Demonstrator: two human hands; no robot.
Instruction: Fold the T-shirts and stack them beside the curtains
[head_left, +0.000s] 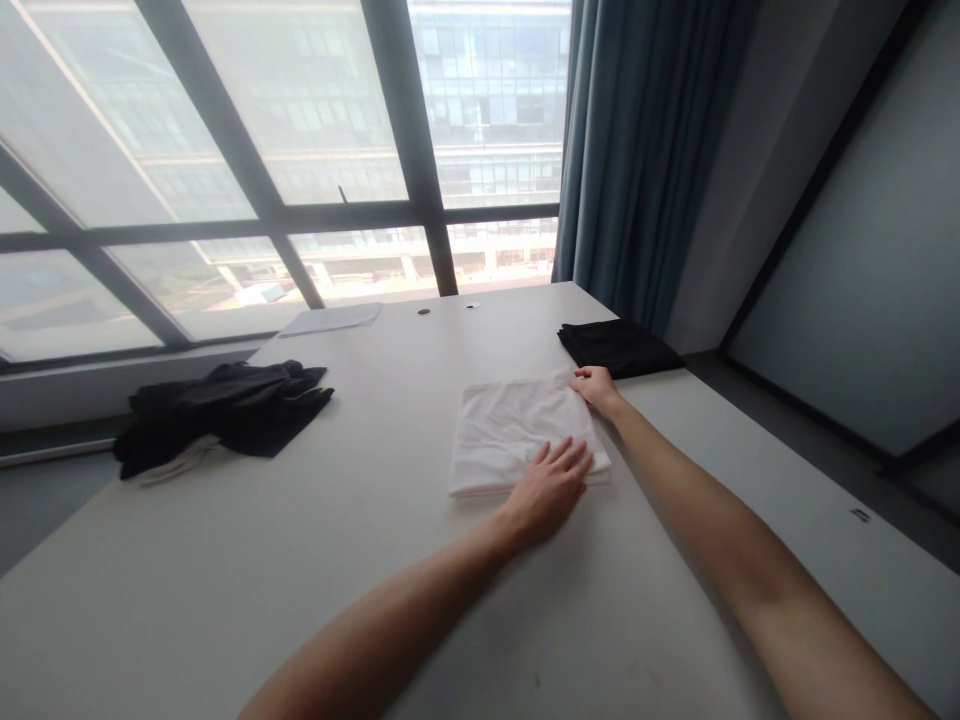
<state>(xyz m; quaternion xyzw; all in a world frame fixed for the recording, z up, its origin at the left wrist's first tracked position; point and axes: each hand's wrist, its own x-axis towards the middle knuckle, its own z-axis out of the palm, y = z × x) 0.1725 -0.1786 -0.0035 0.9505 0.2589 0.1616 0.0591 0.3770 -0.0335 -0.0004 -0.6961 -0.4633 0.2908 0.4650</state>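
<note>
Head view: a folded white cloth (517, 432) lies flat near the middle of the table (375, 560), somewhat toward its right edge. The left hand (551, 485) rests palm down on the near right corner of the cloth, fingers spread and released, gripping nothing. The right hand (596, 388) sits at the far right corner of the cloth, fingers curled onto the fabric edge; whether it pinches the cloth cannot be told. Just beyond that hand, close to the table's right edge, lies a folded black garment (619, 346). Well apart, at the left edge, a heap of dark clothes (225, 410) lies unfolded. A sheet of paper (330, 319) lies at the far edge.
</note>
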